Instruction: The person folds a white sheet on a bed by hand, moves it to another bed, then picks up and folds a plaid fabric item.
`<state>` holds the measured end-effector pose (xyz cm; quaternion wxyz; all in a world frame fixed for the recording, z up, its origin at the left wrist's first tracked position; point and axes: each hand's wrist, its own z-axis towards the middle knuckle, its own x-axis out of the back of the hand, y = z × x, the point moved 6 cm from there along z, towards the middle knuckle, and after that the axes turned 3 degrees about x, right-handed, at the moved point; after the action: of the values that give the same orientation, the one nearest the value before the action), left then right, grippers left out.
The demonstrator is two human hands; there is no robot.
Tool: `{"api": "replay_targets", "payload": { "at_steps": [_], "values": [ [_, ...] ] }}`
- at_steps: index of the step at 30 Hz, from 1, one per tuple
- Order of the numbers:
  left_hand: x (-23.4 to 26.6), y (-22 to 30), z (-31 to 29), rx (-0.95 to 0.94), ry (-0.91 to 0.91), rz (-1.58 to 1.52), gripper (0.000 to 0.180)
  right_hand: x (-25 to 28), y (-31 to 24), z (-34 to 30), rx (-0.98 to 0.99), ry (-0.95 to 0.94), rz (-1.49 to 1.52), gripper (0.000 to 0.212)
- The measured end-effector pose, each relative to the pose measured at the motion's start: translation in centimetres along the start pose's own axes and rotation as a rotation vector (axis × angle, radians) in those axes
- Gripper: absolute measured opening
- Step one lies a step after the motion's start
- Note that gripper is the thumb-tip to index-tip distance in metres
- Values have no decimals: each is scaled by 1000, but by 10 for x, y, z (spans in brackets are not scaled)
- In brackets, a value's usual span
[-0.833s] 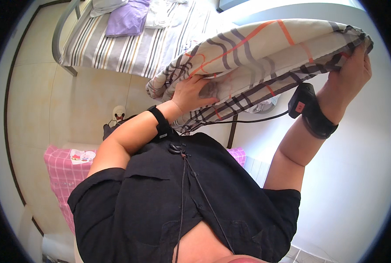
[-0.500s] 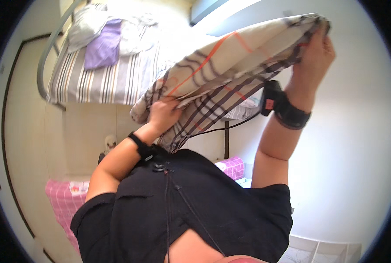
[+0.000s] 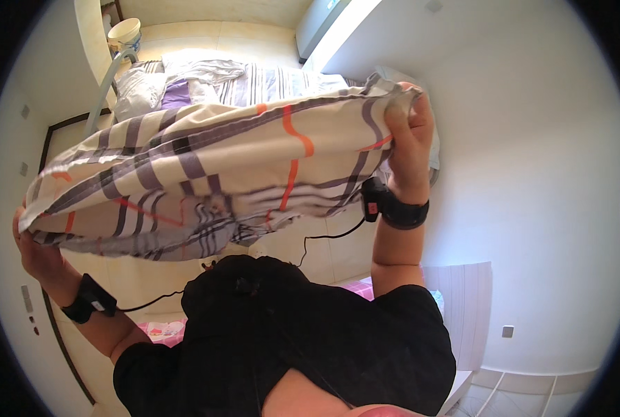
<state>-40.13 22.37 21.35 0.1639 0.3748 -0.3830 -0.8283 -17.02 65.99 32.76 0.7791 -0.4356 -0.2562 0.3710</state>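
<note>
A beige plaid cloth (image 3: 254,149) with dark grey and orange stripes is stretched wide between my raised hands. Its lower part sags in loose folds, and I cannot tell which kind of bedding it is. My left hand (image 3: 39,258), low at the far left, is closed on one corner; the cloth hides part of its fingers. Higher up on the right, my right hand (image 3: 412,149) pinches the opposite corner, thumb against the fabric. Both wrists wear black bands with small boxes and cables.
Behind the cloth stands a bed with a striped sheet (image 3: 261,82), a white pillow (image 3: 138,96) and a purple cloth (image 3: 176,94). A metal bed rail (image 3: 103,94) rises at its left. Farther back is a bucket (image 3: 124,35). A white wall (image 3: 532,194) borders the right side.
My left hand has swung out to the left and now holds a far corner, spreading the cloth. My right hand has come lower and inward, still holding its corner.
</note>
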Motion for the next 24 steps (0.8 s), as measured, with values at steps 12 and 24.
{"api": "replay_targets", "payload": {
  "at_steps": [12, 24],
  "values": [
    [-38, 9, -21, -62, -106, 443, 22, -13, 27, -57, 311, -183, -213, 9],
    [-99, 9, -6, -233, -58, 128, 12, -68, 67, -95, -32, -765, -319, 18]
  ]
}}
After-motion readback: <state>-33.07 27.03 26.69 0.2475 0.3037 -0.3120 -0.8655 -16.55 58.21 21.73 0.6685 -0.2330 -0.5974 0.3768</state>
